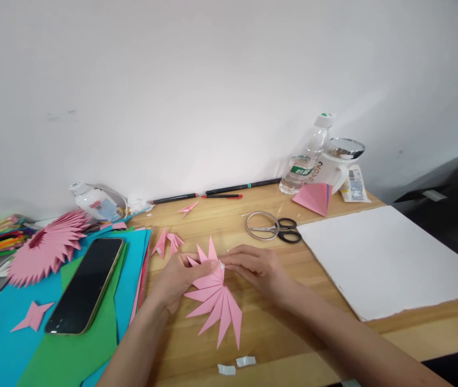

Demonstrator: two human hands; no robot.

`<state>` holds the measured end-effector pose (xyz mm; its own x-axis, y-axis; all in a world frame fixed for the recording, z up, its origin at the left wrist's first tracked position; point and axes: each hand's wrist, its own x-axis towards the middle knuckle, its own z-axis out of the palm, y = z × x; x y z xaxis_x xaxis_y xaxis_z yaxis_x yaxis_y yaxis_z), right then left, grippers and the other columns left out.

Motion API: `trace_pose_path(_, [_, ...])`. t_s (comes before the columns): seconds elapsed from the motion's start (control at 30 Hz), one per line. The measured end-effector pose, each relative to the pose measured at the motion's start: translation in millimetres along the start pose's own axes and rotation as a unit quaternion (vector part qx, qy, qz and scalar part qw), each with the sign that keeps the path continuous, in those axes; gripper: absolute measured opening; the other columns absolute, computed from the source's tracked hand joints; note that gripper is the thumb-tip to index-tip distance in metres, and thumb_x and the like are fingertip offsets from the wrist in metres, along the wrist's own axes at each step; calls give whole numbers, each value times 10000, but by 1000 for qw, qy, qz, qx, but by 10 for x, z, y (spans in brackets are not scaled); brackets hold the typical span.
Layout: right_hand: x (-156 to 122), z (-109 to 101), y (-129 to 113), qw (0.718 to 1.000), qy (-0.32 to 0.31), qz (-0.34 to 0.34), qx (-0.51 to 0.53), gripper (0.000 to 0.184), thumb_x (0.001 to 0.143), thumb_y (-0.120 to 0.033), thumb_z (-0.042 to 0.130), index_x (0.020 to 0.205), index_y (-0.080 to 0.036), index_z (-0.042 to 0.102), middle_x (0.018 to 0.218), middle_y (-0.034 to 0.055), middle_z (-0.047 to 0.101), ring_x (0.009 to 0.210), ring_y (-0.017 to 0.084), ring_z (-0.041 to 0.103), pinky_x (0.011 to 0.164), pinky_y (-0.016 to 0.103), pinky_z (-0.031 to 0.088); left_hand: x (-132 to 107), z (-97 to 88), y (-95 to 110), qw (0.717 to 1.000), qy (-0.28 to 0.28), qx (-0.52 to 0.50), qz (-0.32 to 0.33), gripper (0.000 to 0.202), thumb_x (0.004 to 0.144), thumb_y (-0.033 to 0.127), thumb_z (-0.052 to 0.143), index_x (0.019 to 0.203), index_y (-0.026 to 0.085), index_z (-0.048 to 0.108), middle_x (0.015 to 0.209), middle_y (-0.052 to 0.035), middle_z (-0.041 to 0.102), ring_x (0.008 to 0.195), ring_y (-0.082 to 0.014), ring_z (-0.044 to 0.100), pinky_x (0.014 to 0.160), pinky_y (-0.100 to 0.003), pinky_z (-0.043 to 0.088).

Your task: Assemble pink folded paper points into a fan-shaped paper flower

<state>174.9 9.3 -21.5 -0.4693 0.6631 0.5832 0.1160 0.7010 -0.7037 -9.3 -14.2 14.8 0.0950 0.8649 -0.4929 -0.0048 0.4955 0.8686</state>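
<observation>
A half-ring fan of folded pink paper points (216, 301) is held above the wooden table. Its upper left part is gripped by my left hand (180, 277), thumb on top and fingers behind. My right hand (257, 266) reaches in from the right, fingertips pinched together at the fan's inner upper edge. A small white strip (221, 265) shows right at those fingertips, against the pink paper. Two more white strips (237, 366) lie on the table below the fan. Behind my left hand are loose folded pink pieces (167, 243).
Scissors (289, 231) and a clear ring (262, 226) lie beyond my right hand. At right is a white board (390, 263); behind it stand a water bottle (303, 161) and mug (334, 169). Leftward, a phone (87, 285) and a pink paper ring (47, 247) rest on coloured sheets.
</observation>
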Motion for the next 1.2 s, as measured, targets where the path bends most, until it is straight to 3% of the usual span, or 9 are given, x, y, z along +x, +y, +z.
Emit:
trace_pose_path(0.2, [-8, -70, -30, 992, -100, -38, -71, 223, 898, -117, 400, 961, -129, 613, 854, 95, 633, 722, 127, 586, 598, 209, 455, 24, -41, -23, 999, -35, 26, -13, 226, 543, 284, 776, 545, 98, 649, 474, 14, 531, 415, -55, 405, 414, -179, 239])
trace_pose_path(0.47, [-19, -131, -28, 980, -153, -65, -106, 231, 905, -125, 391, 1071, -153, 549, 930, 74, 607, 771, 127, 561, 647, 214, 432, 8, -26, -11, 998, -11, 14, -66, 253, 487, 279, 798, 518, 103, 620, 433, 29, 507, 379, -44, 373, 395, -173, 211])
trace_pose_path(0.63, [14, -181, -90, 963, -199, -79, -164, 229, 918, -100, 333, 1031, -122, 531, 851, 71, 589, 704, 133, 521, 614, 232, 398, 12, -2, 9, 997, 3, 19, -70, 269, 466, 277, 804, 493, 101, 602, 435, 26, 519, 384, -44, 381, 396, -173, 214])
trace_pose_path(0.9, [6, -103, -68, 947, -202, -72, -240, 185, 919, -131, 355, 822, -150, 512, 777, 39, 567, 654, 127, 484, 563, 238, 340, 46, -25, -38, 997, 1, 24, -73, 263, 476, 285, 800, 506, 117, 599, 440, 24, 541, 388, -61, 408, 400, -184, 224])
trace_pose_path(1.2, [35, -57, -112, 974, -149, 20, -168, 163, 862, -128, 427, 764, -158, 553, 678, 16, 569, 552, 98, 470, 527, 205, 340, 32, -21, -18, 997, -14, 46, -67, 269, 467, 301, 800, 522, 105, 624, 451, 15, 552, 391, -60, 408, 412, -185, 236])
